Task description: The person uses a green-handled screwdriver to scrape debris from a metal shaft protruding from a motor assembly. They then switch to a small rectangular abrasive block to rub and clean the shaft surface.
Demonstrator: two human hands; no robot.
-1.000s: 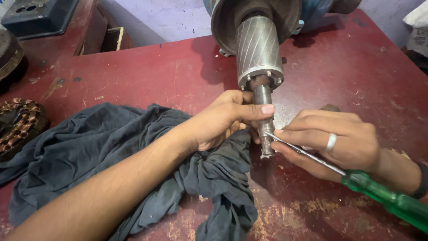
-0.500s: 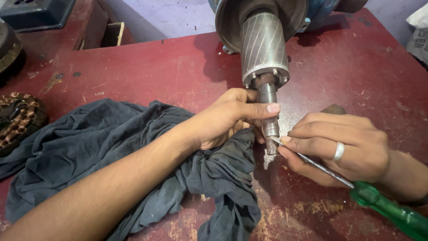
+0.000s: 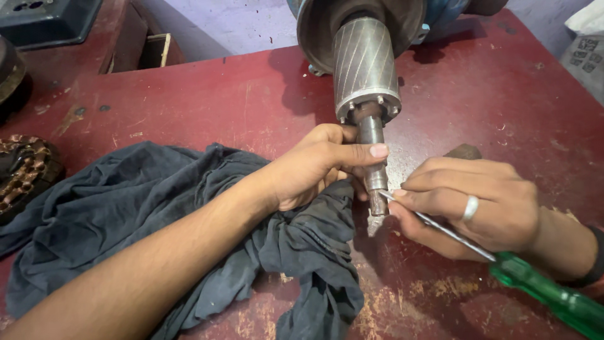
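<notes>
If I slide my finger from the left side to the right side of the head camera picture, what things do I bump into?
Brown coil part at the edge → dark grey cloth → left hand → metal shaft → right hand → green screwdriver handle.

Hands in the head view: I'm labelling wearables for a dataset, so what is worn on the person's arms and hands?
The left hand and its forearm are bare: no glove, sleeve or jewellery shows. The right hand has a plain silver ring on one finger and a dark band around the wrist. No gloves on either.
</notes>
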